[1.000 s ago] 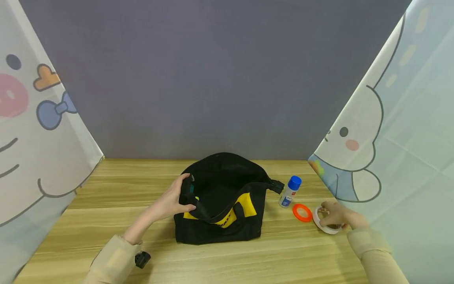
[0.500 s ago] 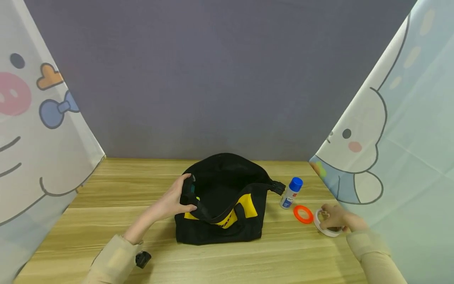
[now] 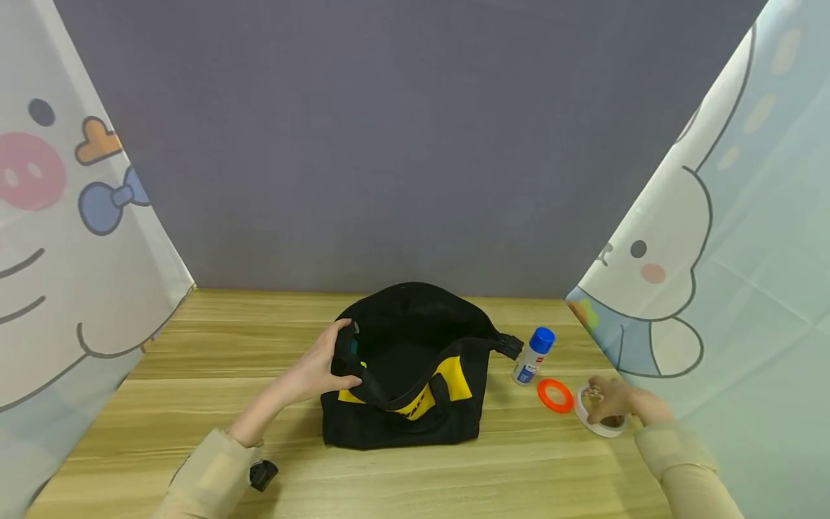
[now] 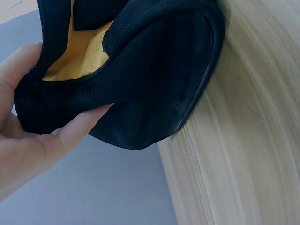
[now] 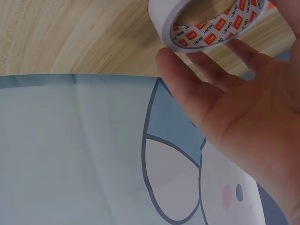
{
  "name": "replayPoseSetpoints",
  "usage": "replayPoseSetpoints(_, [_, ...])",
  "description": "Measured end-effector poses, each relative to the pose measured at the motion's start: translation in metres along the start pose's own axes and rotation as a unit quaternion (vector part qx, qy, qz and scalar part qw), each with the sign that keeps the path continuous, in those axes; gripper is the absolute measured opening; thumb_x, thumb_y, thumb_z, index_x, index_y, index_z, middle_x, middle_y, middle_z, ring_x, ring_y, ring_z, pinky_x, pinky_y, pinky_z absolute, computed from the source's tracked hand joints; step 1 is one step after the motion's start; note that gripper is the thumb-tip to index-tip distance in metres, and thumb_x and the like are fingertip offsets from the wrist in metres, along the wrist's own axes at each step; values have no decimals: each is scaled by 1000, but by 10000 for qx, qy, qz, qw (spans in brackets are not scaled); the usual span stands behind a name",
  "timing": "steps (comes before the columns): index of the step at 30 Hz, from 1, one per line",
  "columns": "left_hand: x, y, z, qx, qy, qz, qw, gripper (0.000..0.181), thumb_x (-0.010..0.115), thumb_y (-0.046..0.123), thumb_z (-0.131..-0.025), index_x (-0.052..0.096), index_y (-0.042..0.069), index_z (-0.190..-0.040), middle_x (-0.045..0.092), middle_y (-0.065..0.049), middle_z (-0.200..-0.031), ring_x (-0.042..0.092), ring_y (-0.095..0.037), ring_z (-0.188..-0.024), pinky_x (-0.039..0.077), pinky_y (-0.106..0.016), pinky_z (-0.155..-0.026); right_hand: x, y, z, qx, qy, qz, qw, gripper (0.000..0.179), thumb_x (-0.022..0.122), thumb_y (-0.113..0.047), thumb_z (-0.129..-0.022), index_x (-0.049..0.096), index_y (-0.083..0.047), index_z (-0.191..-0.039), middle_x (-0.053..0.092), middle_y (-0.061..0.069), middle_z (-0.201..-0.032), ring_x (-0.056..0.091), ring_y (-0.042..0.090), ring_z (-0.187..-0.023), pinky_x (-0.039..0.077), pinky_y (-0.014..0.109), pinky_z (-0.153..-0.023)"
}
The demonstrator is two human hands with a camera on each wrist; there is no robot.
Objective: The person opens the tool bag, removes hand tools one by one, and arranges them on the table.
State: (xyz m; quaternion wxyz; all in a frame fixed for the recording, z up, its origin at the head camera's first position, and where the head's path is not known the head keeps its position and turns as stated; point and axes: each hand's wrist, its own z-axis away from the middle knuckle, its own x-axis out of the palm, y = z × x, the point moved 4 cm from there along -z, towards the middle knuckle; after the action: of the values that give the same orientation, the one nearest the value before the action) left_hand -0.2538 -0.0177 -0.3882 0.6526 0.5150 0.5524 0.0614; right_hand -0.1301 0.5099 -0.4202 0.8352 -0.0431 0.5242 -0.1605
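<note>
A black and yellow fabric bag point(image 3: 402, 425) stands on the wooden table with its mouth spread wide. My left hand point(image 3: 318, 367) grips the left end of its rim, thumb on the near side. The left wrist view shows that left hand point(image 4: 33, 145) with the black edge of the bag point(image 4: 154, 75) between thumb and fingers. Far to the right, my right hand point(image 3: 612, 402) holds a white roll of tape point(image 3: 606, 430) from above, thumb and fingers spread across it. In the right wrist view, fingertips point(image 5: 166, 58) lie along the side of the tape roll point(image 5: 164, 23).
A flat orange ring point(image 3: 555, 396) lies just left of the tape roll. Behind it stands a bottle with a blue cap point(image 3: 541, 339) and a label, beside the bag's right end. Patterned cloth walls point(image 3: 765, 303) border the table; a grey panel point(image 3: 389, 144) closes the back.
The head view has shifted slightly, so the scene sits a little lower and further right. Both hands keep their places on the bag and the tape roll.
</note>
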Motion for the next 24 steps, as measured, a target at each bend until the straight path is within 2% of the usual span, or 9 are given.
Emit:
replayPoseSetpoints(4, [0,0,0,-7,0,59,10000,99,80,19,-82,14,0,-154,18,-30,-159,25,-50,-145,29,-67,-113,-8,-5,4,-235,212,164,9994,83,75,-27,-74,40,17,-135,36,55,-129,36,69,-121,45,68,-92])
replayPoseSetpoints(5, [0,0,0,-7,2,63,10000,100,81,19,-82,14,0,-154,18,-31,-159,25,-50,-145,29,-67,-113,-10,-6,5,-264,244,169,9992,82,75,-25,-74,40,17,-135,40,52,-127,43,66,-116,47,65,-90])
replayPoseSetpoints(11, [-1,-1,0,70,29,8,10000,100,81,21,-81,15,-2,-153,20,-32,-157,28,-51,-144,30,-67,-112,-27,-9,8,-464,407,434,9972,83,77,-25,-75,40,19,-135,49,46,-128,52,60,-112,48,63,-91])
replayPoseSetpoints(12, [-1,-1,0,79,28,-1,10000,100,81,21,-82,15,-2,-153,20,-32,-157,28,-50,-144,30,-67,-112,-31,-10,9,-488,446,476,9967,84,79,-26,-75,40,20,-135,46,47,-131,47,64,-118,45,67,-93])
replayPoseSetpoints(19, [-1,-2,0,21,26,-9,10000,100,81,20,-82,14,-1,-153,19,-31,-158,27,-50,-145,29,-67,-112,-58,-31,19,-773,810,685,9913,88,81,-32,-77,40,19,-136,43,48,-133,42,67,-119,44,70,-91])
replayPoseSetpoints(24, [-1,-1,0,36,8,-50,10000,100,80,20,-82,14,-1,-154,18,-31,-158,26,-50,-145,30,-66,-112,-77,-51,26,-782,1023,865,9879,87,82,-34,-77,41,14,-138,40,50,-131,43,68,-117,46,71,-86])
